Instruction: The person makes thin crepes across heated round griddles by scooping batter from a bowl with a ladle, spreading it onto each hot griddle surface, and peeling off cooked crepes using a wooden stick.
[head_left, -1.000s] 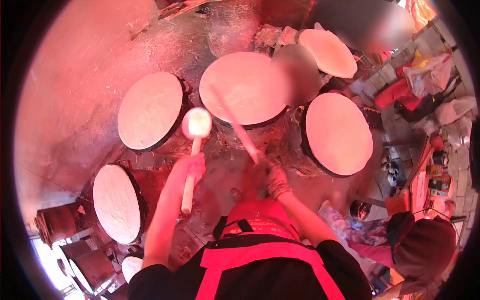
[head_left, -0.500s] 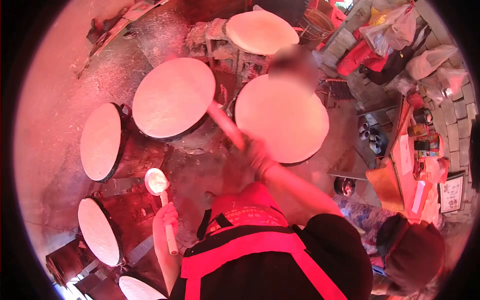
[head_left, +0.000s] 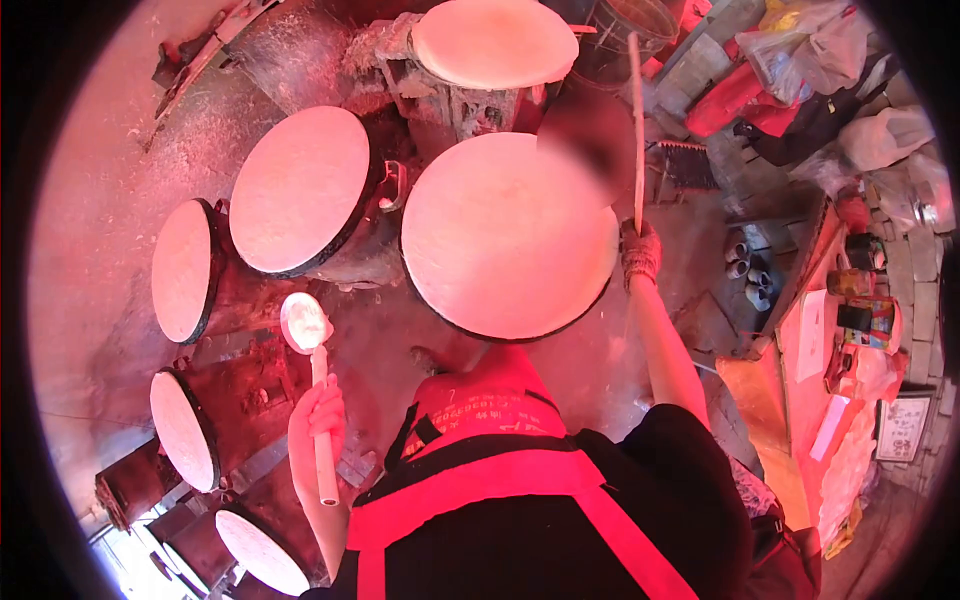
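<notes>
griddle (head_left: 505,235) lying just ahead of my apron, covered by a pale sheet | right hand (head_left: 640,250) closing fully on thin stick (head_left: 636,130), raised off its right edge | left hand (head_left: 322,415) gripping ladle (head_left: 305,325), left of griddle | judging: between spreading and lifting; next calls for easing stick under sheet edge

Smooth, matt, pale cloth-like skin stretched over the big round pan (head_left: 508,235), dark metal at its rim. Same dull pale surface on the round pan left of it (head_left: 300,188). Thin bare wooden stick (head_left: 637,130) just right of the big pan, gripped by the right hand (head_left: 640,252) in a coarse knitted glove. Smooth plastic-looking white ladle (head_left: 310,375) below and left of the big pan, in the bare left hand (head_left: 322,415). Rough, dusty floor (head_left: 120,200) farther left.
</notes>
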